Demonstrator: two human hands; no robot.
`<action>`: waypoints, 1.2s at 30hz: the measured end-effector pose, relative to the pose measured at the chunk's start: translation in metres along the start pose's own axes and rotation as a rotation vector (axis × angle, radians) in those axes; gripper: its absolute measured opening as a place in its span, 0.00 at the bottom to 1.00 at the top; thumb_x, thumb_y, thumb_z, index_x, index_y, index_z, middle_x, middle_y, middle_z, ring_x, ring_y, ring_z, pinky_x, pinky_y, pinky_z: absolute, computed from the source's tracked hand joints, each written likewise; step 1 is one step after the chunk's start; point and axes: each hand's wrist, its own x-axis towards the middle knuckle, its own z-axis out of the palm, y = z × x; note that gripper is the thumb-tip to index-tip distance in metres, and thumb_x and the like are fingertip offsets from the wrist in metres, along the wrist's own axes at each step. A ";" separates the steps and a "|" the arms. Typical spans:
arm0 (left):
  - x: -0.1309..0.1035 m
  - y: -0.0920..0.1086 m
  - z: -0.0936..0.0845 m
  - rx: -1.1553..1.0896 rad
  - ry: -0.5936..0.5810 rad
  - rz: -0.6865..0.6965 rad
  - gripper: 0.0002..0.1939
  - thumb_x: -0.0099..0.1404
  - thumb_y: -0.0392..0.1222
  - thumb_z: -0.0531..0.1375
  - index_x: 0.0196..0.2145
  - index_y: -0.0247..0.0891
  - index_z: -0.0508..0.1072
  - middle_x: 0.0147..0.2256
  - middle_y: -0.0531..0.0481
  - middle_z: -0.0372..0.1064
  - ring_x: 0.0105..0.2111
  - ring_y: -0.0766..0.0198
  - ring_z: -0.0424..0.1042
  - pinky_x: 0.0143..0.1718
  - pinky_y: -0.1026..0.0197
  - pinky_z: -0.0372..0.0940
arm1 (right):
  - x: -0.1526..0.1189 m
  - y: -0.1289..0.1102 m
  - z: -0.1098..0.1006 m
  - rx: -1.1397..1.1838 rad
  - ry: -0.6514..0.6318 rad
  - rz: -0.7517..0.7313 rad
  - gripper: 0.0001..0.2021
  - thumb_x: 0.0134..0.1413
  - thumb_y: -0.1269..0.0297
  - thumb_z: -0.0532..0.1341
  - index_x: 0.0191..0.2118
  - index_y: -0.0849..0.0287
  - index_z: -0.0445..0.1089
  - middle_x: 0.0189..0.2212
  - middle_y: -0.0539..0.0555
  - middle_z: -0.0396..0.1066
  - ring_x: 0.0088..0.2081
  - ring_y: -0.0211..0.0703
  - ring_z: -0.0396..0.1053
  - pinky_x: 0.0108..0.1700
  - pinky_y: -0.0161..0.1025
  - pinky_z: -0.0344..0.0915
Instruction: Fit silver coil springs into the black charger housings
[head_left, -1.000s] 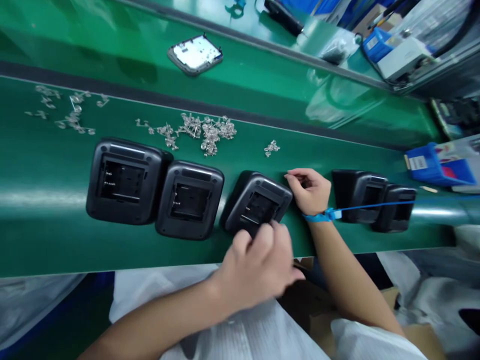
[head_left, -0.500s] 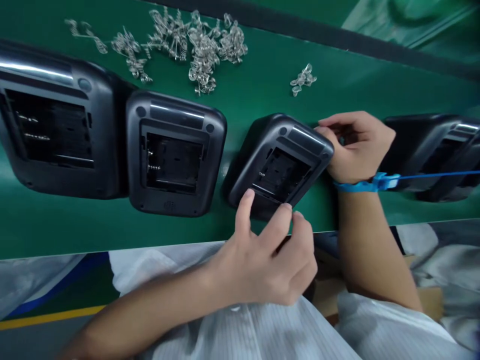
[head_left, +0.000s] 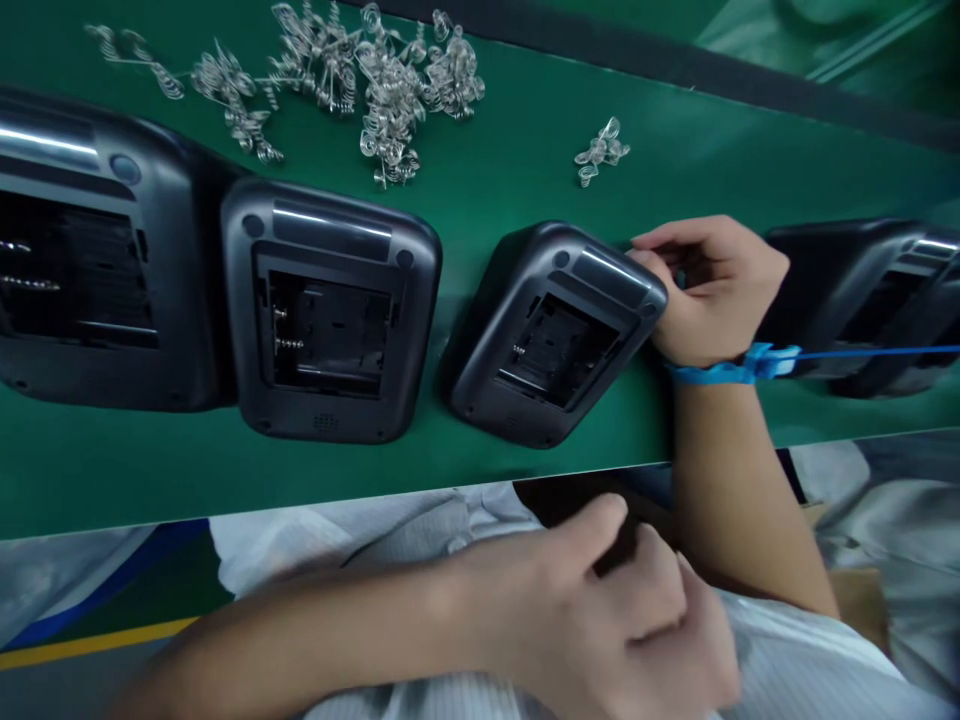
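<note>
Black plastic housings lie face down in a row along the near edge of a green conveyor belt (head_left: 487,200), their open battery bays facing up. The right hand (head_left: 709,290), a blue wrist strap (head_left: 720,372) at its wrist, curls its fingers against the far right corner of the tilted housing (head_left: 559,335), steadying it. The left hand (head_left: 622,620) sits below the belt's near edge over a white garment, fingers curled together; whether it holds anything cannot be told. Loose metal springs (head_left: 375,80) are heaped toward the belt's far edge, a smaller clump (head_left: 600,152) just beyond the tilted housing. Its upright neighbour (head_left: 326,310) lies to the left.
</note>
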 end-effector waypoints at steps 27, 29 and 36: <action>0.018 0.048 0.022 -1.461 0.190 -1.258 0.28 0.70 0.30 0.44 0.52 0.44 0.80 0.53 0.46 0.77 0.58 0.45 0.73 0.34 0.46 0.71 | 0.000 0.004 0.000 0.008 -0.041 0.037 0.04 0.57 0.66 0.64 0.37 0.57 0.76 0.27 0.50 0.74 0.26 0.37 0.69 0.29 0.37 0.65; 0.018 0.067 0.040 -1.807 0.412 -1.387 0.28 0.71 0.39 0.42 0.49 0.45 0.82 0.52 0.45 0.78 0.59 0.41 0.71 0.36 0.40 0.71 | 0.000 0.006 0.001 -0.016 -0.053 0.043 0.04 0.59 0.64 0.63 0.38 0.56 0.74 0.28 0.49 0.73 0.27 0.38 0.69 0.30 0.37 0.66; 0.009 0.137 0.094 -1.631 0.357 -1.417 0.34 0.69 0.31 0.43 0.70 0.46 0.58 0.67 0.44 0.60 0.64 0.43 0.66 0.33 0.45 0.72 | 0.000 0.009 0.001 -0.152 -0.135 0.037 0.06 0.67 0.60 0.58 0.42 0.55 0.71 0.33 0.51 0.72 0.30 0.39 0.69 0.33 0.39 0.69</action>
